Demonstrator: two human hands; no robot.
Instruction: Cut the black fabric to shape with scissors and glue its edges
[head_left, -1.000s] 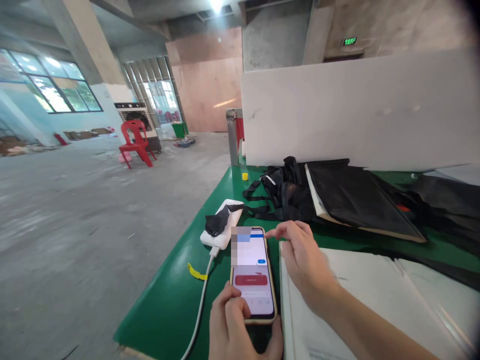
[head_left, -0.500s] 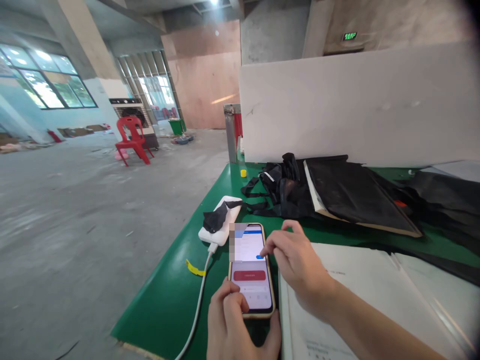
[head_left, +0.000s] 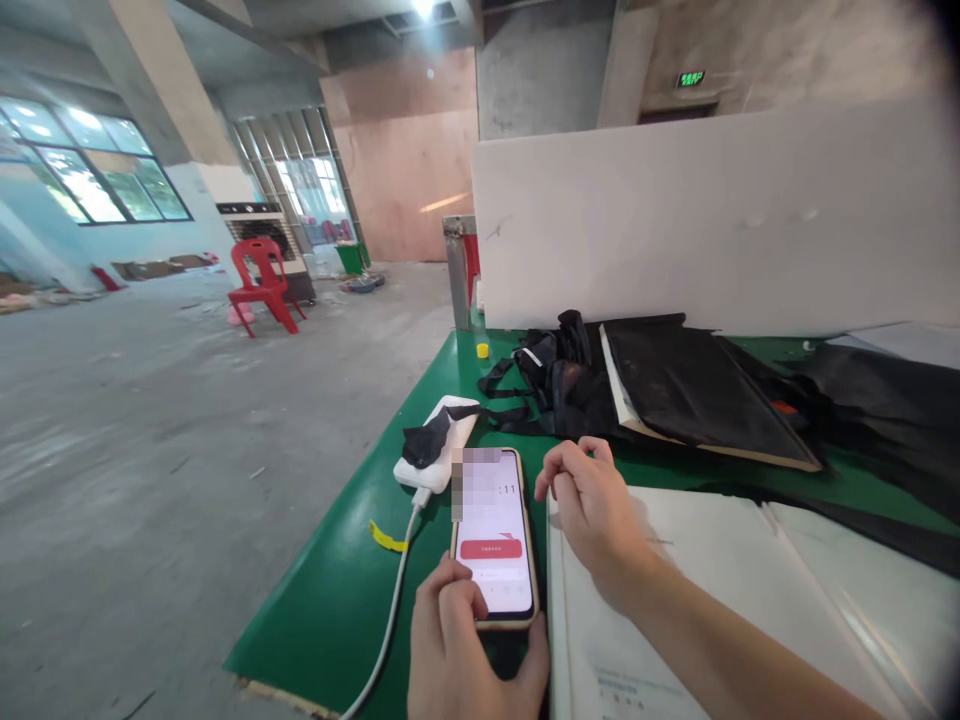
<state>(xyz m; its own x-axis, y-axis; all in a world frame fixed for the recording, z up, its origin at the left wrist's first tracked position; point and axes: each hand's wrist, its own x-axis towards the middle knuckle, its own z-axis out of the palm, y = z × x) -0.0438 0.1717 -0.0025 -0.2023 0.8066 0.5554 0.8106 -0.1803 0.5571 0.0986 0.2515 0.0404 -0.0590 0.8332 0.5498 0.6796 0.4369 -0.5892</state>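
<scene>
A smartphone [head_left: 495,570] in a pale case lies on the green table, its screen lit with a red button and part of the picture blurred out. My left hand [head_left: 465,640] grips its lower end, fingers over the left edge and thumb at the bottom right corner. Just right of the phone hovers my right hand [head_left: 592,510], fingers loosely bent and apart, holding nothing. Below it is an open white book or folder [head_left: 675,620]. Above and left of the phone sits a white power bank [head_left: 461,435] with black tape on it and a white cable [head_left: 394,610] plugged in.
Black straps and fabric [head_left: 555,375] lie behind, beside a black-covered board [head_left: 697,390]. A white panel [head_left: 675,220] stands along the table's back. A yellow cap [head_left: 482,351] is near the far edge. On the floor stands a red chair [head_left: 261,285].
My right hand's fingertip has come off the phone screen and moved to its right side. The blue bar and button on the screen are gone; large digits show now. The left hand keeps its grip.
</scene>
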